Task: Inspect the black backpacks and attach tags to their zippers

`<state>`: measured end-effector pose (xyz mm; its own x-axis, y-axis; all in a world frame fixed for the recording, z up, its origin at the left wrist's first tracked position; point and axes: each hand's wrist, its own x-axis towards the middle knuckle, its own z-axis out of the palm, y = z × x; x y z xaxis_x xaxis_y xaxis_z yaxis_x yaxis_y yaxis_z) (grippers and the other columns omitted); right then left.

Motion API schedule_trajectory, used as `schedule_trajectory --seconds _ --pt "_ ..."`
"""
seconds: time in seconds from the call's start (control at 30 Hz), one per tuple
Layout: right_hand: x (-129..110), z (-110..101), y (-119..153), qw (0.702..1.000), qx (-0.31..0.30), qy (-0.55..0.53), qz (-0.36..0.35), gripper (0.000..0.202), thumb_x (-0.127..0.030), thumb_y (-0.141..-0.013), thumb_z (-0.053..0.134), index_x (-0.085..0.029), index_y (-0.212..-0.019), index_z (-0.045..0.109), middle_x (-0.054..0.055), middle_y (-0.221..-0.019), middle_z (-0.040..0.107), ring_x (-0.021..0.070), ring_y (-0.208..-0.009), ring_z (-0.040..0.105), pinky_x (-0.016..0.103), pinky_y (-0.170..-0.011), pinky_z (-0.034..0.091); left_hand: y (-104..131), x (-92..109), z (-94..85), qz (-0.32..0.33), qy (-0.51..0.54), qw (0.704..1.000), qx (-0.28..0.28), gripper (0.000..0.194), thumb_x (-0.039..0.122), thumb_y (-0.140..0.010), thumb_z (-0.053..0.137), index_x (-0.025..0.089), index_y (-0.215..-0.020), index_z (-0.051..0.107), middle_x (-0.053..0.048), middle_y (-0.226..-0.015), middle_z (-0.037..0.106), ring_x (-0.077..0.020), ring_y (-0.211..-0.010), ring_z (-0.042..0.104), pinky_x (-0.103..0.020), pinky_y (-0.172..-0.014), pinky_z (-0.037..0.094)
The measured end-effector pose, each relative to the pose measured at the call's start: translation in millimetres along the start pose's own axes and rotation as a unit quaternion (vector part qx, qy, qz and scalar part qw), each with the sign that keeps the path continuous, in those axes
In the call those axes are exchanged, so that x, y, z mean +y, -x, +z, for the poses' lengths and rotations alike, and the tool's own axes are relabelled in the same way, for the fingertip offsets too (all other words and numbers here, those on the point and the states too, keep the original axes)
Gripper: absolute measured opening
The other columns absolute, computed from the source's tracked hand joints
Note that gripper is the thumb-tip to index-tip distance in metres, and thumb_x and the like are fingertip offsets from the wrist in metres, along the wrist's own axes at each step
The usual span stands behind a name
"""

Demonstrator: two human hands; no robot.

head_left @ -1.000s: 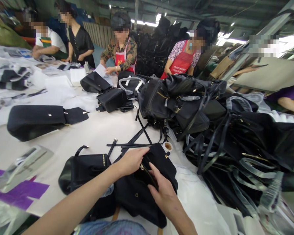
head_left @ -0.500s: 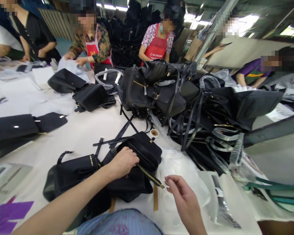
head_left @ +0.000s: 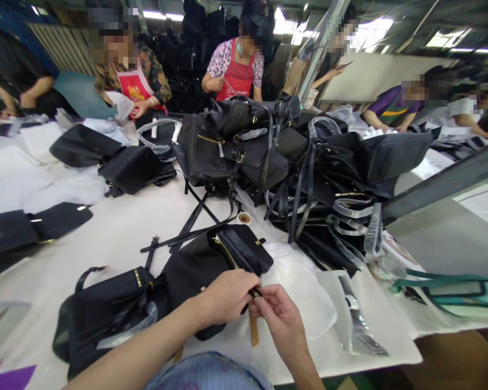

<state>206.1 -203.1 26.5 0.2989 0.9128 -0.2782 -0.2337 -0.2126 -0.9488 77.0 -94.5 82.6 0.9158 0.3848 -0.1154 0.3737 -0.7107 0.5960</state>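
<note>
A black bag (head_left: pixel 203 265) is laid on the white table (head_left: pixel 117 227) close to the near edge; its gold-toothed zipper strip (head_left: pixel 228 259) is drawn out toward the person. The strip's near end is pinched by the left hand (head_left: pixel 228 297), fingers closed around it; the same end is met by the right hand (head_left: pixel 282 319), its fingertips closed on the strip; a second black bag (head_left: pixel 106 309) is set just beside, to the left; a heap of black bags (head_left: pixel 293 162) is piled beyond; a clear plastic sleeve (head_left: pixel 350 309) is spread at the right.
</note>
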Motion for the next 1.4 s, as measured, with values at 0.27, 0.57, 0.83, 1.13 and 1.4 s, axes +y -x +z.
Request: schedule_trajectory --seconds 0.27,0.57,0.83,1.13,1.4 --pt "-2 -22 4 0.994 0.021 -0.097 0.033 0.039 -0.041 -0.073 0.079 -0.021 -0.099 0.057 0.007 -0.095 0.073 0.021 -0.088 0.07 0.036 -0.083 0.055 -16 -9 7.9 -0.054 0.174 0.982 0.038 0.019 0.013 -0.084 0.053 0.016 -0.066 0.059 0.003 -0.061 0.055 -0.0098 -0.061 0.05 -0.019 -0.059 0.033" --pt "4 -16 2 0.997 0.076 -0.015 0.021 0.039 -0.051 -0.074 0.072 -0.018 -0.094 0.072 0.008 -0.088 0.074 0.0233 -0.08 0.07 0.038 -0.078 0.057 -9 0 11.7 -0.159 0.235 0.958 0.049 0.014 0.014 -0.075 0.055 0.015 -0.061 0.057 0.006 -0.056 0.045 -0.0078 -0.056 0.041 -0.02 -0.054 0.025" --pt "2 -11 -4 0.994 0.053 0.079 -0.047 0.025 -0.043 -0.085 0.06 -0.019 -0.082 0.067 0.002 -0.073 0.066 0.0161 -0.07 0.061 0.027 -0.068 0.05 -9 2 14.3 -0.125 0.143 0.981 0.044 0.025 0.017 -0.088 0.046 0.016 -0.068 0.061 0.001 -0.067 0.059 -0.0116 -0.065 0.054 -0.021 -0.061 0.034" --pt "-7 -6 -15 0.945 0.099 0.266 -0.161 0.019 -0.027 -0.086 0.051 -0.021 -0.069 0.058 -0.001 -0.069 0.057 0.0148 -0.066 0.053 0.026 -0.063 0.043 -4 7 26.4 -0.155 0.017 0.987 0.031 0.031 0.021 -0.095 0.033 0.017 -0.082 0.061 -0.005 -0.081 0.065 -0.0192 -0.077 0.061 -0.027 -0.069 0.04" --pt "-7 -8 -15 0.995 0.025 0.087 -0.047 0.03 -0.042 -0.087 0.055 -0.023 -0.109 0.066 0.003 -0.088 0.066 0.0171 -0.076 0.062 0.03 -0.074 0.05 -2 6 11.6 -0.189 0.226 0.955 0.037 0.031 0.019 -0.091 0.036 0.017 -0.068 0.057 0.003 -0.065 0.055 -0.0112 -0.063 0.05 -0.021 -0.059 0.034"
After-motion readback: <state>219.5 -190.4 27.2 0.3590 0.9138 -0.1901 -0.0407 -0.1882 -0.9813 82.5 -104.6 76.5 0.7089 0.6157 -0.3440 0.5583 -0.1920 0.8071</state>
